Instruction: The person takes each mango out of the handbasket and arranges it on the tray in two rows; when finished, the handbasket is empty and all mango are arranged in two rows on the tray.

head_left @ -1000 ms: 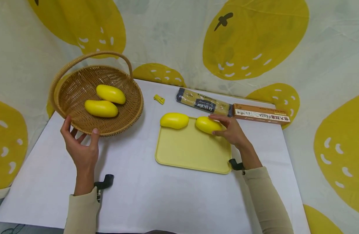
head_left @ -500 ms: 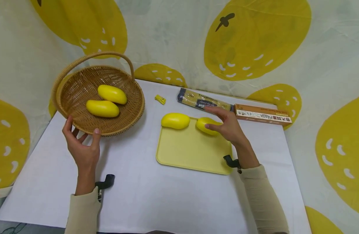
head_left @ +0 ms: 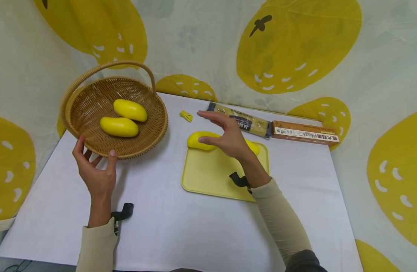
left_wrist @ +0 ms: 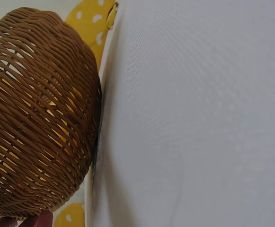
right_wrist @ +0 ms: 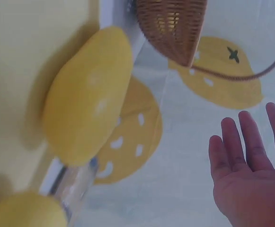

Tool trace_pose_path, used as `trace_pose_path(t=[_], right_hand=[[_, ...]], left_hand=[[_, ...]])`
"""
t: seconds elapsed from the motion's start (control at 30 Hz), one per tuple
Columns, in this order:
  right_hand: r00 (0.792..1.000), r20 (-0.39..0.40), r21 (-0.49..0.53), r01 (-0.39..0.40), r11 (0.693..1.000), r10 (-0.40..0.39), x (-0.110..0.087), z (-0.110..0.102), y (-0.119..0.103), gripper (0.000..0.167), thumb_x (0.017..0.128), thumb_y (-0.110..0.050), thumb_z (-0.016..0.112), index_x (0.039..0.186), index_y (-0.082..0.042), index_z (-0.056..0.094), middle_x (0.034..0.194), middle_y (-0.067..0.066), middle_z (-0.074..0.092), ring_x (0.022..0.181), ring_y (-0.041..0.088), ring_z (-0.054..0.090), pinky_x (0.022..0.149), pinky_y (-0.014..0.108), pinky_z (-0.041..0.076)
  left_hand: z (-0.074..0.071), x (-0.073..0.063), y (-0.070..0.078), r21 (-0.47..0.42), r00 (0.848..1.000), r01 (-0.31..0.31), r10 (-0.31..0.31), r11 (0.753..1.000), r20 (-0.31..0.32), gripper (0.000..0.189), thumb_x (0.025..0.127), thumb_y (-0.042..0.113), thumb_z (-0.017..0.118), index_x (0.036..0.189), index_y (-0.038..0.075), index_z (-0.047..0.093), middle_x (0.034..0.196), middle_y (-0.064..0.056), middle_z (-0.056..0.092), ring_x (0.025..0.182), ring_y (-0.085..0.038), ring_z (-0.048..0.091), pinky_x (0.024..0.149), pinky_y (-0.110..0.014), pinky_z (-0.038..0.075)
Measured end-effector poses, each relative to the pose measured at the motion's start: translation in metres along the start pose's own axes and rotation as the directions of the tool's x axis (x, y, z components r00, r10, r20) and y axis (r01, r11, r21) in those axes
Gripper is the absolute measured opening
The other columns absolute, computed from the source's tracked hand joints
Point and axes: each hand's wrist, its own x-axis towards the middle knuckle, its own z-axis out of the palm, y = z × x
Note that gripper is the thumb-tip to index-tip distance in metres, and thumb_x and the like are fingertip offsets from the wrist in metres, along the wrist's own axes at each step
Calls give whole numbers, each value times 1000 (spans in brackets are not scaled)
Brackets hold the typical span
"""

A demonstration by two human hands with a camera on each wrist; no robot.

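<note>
A yellow mango (head_left: 196,140) lies at the far left corner of a pale yellow tray (head_left: 208,175), partly covered in the head view by the right hand (head_left: 226,138). That hand holds nothing; its thumb and fingers are wide apart and point left. It seems to hang above the mango, though its height is hard to judge from the head view. A second mango (head_left: 253,146) rests near the tray's far right side, partly hidden behind the right wrist.

To the left, a wicker basket (head_left: 148,145) with a hooped handle (head_left: 126,63) tilts toward the person. The left hand (head_left: 97,173) holds its near rim, thumb in front and the other fingers curled beneath. Inside the basket lie two more mangoes (head_left: 119,127), side by side.

Behind the tray is a spaghetti bag (head_left: 259,127), partly covered by the right hand, with a brown pasta box (head_left: 305,132) just beside its right end. A small yellow wrapper (head_left: 186,115) lies between basket and bag. All this is on a white surface (head_left: 181,226), with a fruit-print cloth (head_left: 194,37) hanging behind.
</note>
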Motion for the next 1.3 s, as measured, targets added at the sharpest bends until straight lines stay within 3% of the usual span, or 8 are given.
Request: trace_pose_path(t=[0.13, 0.27, 0.43, 0.63, 0.83, 1.1, 1.3], right_hand=[[997, 44, -6, 62, 998, -61, 18, 24, -5, 68, 84, -9, 90, 147, -17, 65, 152, -7, 63, 145, 11, 53, 124, 42, 39], [993, 66, 11, 100, 995, -101, 36, 47, -10, 66, 84, -9, 90, 145, -15, 66, 151, -3, 64, 142, 11, 55, 123, 42, 41], [989, 105, 26, 106, 994, -109, 56, 72, -14, 65, 84, -13, 90, 145, -16, 66, 151, -1, 64, 143, 9, 54, 122, 34, 40], [984, 140, 55, 104, 993, -110, 77, 96, -19, 65, 85, -16, 90, 146, -15, 65, 151, -1, 64, 142, 9, 54, 123, 35, 40], [979, 197, 8, 52, 999, -52, 98, 118, -25, 66, 84, -17, 90, 145, -16, 66, 151, -2, 63, 140, 2, 52, 119, 22, 39], [956, 291, -123, -4, 992, 40, 124, 149, -25, 62, 89, -20, 87, 146, -25, 65, 154, -9, 60, 140, 3, 50, 110, 29, 48], [936, 339, -213, -26, 977, 99, 140, 167, -20, 64, 88, -25, 88, 148, -26, 64, 156, -9, 58, 145, 10, 51, 118, 27, 43]], left_hand=[[0, 0, 3, -12, 1000, 2, -2, 1000, -1, 79, 88, 17, 74, 159, 9, 40, 166, -9, 42, 143, -39, 50, 103, -21, 47], [0, 0, 3, -16, 1000, 0, 0, 1000, 0, 79, 88, 18, 74, 159, 9, 40, 166, -10, 42, 143, -39, 50, 103, -21, 47], [0, 0, 3, -17, 1000, 1, -1, 1000, -1, 79, 88, 17, 74, 159, 8, 40, 167, -10, 42, 143, -40, 49, 103, -21, 47], [0, 0, 3, -24, 1000, 4, -4, 1000, 4, 79, 88, 17, 74, 159, 9, 39, 167, -9, 41, 143, -40, 49, 103, -21, 47], [0, 0, 1, -20, 1000, -1, 2, 1000, 5, 80, 88, 16, 74, 159, 8, 39, 167, -10, 40, 144, -40, 49, 104, -21, 47], [-1, 0, 1, -9, 1000, -6, 7, 1000, 22, 80, 88, 17, 75, 159, 8, 39, 168, -11, 40, 145, -41, 49, 104, -21, 47], [-1, 1, 1, -12, 1000, -6, 6, 1000, 20, 79, 89, 17, 75, 159, 8, 39, 168, -10, 40, 145, -41, 49, 104, -21, 48]])
